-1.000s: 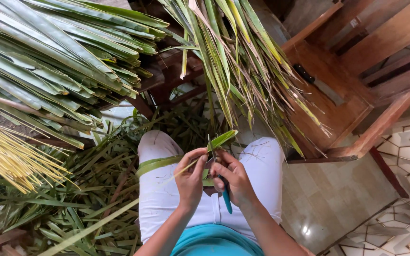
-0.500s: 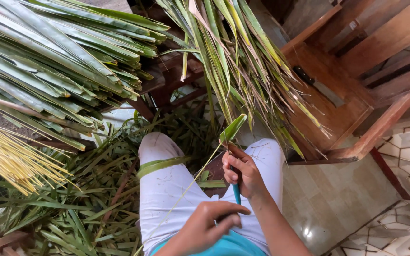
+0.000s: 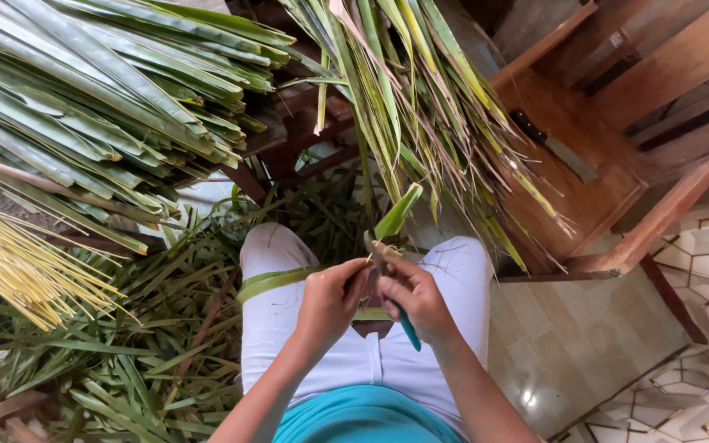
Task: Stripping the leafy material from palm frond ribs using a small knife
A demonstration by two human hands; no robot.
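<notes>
I sit with white-trousered knees (image 3: 276,328) below me. My right hand (image 3: 416,299) grips a small knife with a teal handle (image 3: 409,330), its blade against a green palm leaflet (image 3: 395,215) that points up and away. My left hand (image 3: 331,299) pinches the same leaflet at its near end, right beside the right hand. A green leaf strip (image 3: 276,281) drapes over my left thigh.
A thick bundle of green palm leaves (image 3: 92,107) lies at upper left, another hanging bunch (image 3: 420,98) at top centre. Yellow midrib sticks (image 3: 18,267) fan out at left. Stripped leaves (image 3: 149,353) litter the floor. A wooden chair (image 3: 609,164) carries a large knife (image 3: 555,148) at right.
My left hand, which had pulled back toward my waist with a thin midrib, has returned to the leaflet next to my right hand. The leaflet tip stands a little higher.
</notes>
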